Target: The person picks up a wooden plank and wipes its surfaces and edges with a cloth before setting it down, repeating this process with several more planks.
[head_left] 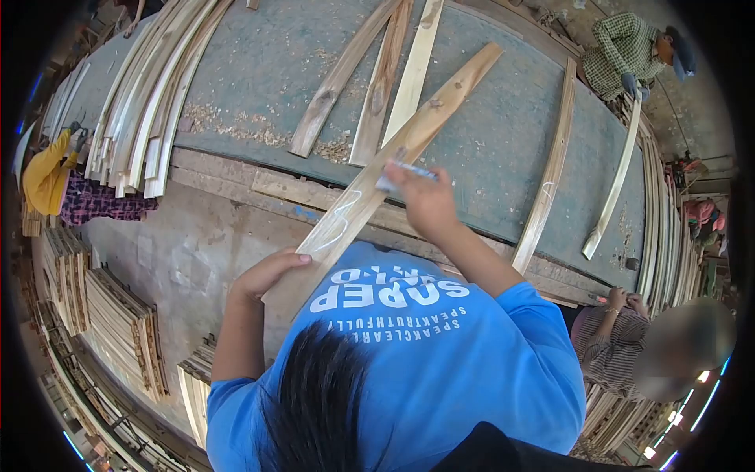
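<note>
My left hand is closed on the near end of a long wooden board, its thumb lying on the top face. The board slants away over the edge of the workbench, and its far part overlaps other planks in this view. White wavy lines mark its near half. In my right hand, held over the middle of the board, is a slim white-and-blue marker, slightly blurred. Beyond lie several loose planks, and another plank with a white mark rests to the right.
A stack of long strips covers the bench's left end, beside a person in yellow and plaid. A person in a checked shirt holds a strip at far right. Another person's hands are at the right edge. Wood shavings lie scattered.
</note>
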The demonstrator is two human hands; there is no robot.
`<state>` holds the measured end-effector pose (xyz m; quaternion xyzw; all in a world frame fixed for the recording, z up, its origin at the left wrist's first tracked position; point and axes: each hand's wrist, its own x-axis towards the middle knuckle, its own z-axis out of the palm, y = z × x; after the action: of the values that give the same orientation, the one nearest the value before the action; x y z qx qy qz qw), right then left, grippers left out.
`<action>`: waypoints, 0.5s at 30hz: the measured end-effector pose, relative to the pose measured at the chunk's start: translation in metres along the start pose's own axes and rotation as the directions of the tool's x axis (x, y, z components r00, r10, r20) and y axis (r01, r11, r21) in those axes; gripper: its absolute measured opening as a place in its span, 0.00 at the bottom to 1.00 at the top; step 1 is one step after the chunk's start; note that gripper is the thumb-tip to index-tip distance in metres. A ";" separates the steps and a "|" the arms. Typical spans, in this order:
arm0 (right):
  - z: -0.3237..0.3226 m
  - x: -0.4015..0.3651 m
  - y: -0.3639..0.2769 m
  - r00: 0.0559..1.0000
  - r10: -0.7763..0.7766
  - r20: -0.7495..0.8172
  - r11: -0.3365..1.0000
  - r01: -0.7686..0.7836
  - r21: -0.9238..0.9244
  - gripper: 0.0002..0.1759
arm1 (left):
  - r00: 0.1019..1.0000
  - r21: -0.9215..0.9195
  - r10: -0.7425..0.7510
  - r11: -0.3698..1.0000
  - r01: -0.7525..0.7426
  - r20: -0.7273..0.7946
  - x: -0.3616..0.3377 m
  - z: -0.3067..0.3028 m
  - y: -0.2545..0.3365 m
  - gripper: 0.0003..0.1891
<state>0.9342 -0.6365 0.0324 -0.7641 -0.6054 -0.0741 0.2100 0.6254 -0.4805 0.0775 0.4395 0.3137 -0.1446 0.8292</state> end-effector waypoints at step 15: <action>0.019 0.033 0.007 0.997 0.053 -0.049 0.988 -0.060 -0.139 0.28 | 0.999 -0.101 -0.016 0.995 0.012 -0.036 0.000 -0.032 0.006 0.29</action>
<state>0.9468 -0.6004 0.0263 -0.7920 -0.5720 -0.1277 0.1711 0.6162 -0.4505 0.0682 0.3975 0.3390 -0.1263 0.8433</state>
